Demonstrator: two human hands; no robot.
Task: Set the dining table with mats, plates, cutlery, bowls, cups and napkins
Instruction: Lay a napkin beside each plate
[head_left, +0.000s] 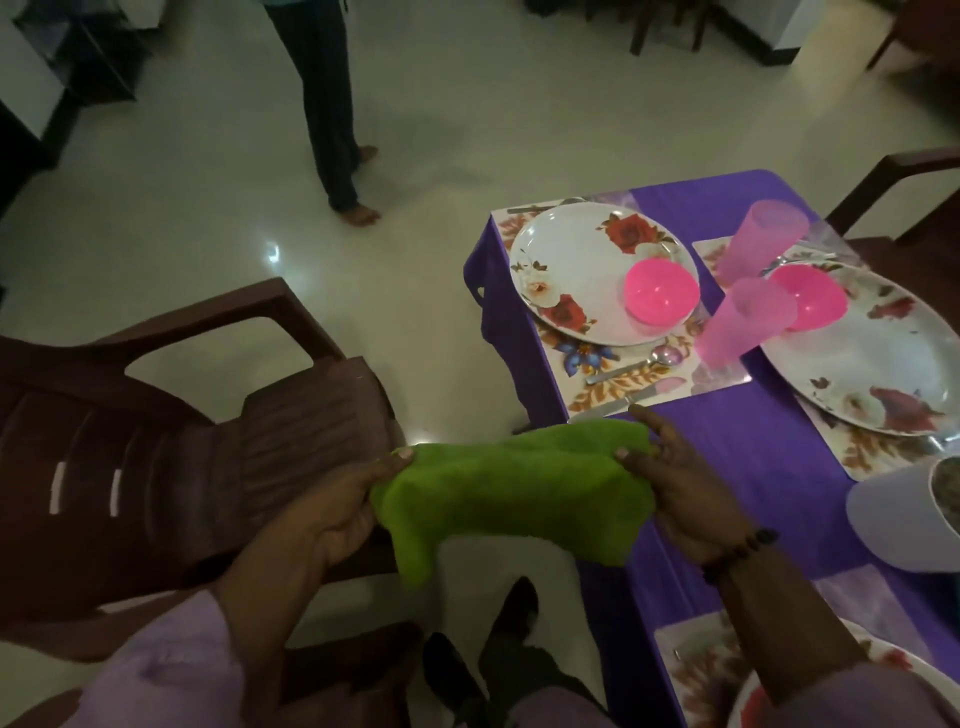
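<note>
Hands: two, both yours. Your left hand (332, 512) pinches the left end of the napkin, thumb on top; your right hand (670, 483) grips the right end, fingers curled round it.
Napkin: one green napkin (504, 493), stretched between your hands, held in the air at the near edge of the surface, partly over the floor.
Bracelet: one dark beaded bracelet (740, 553) on your right wrist.
Surface: one, under a purple cloth (727, 467), to your right.
Mats: three floral ones in view; the nearest mat (696, 670) lies by your right forearm, the others under the two farther plates.
Plates: three flowered ones; the left plate (576, 270) and right plate (878, 358) show whole, a third is cut off at the lower right corner.
Bowls: two pink ones, one bowl (661, 296) on each of the farther plates.
Cups: two pink ones, upside down between those plates; the nearer cup (737, 325) stands just before the other.
Cutlery: a spoon (634, 366) and a knife (618, 402) on the left mat, near your right fingers.
Chairs: one brown chair (171, 441) left of you, another beyond the surface.
Person: one, barefoot legs (332, 114) on the far floor.
</note>
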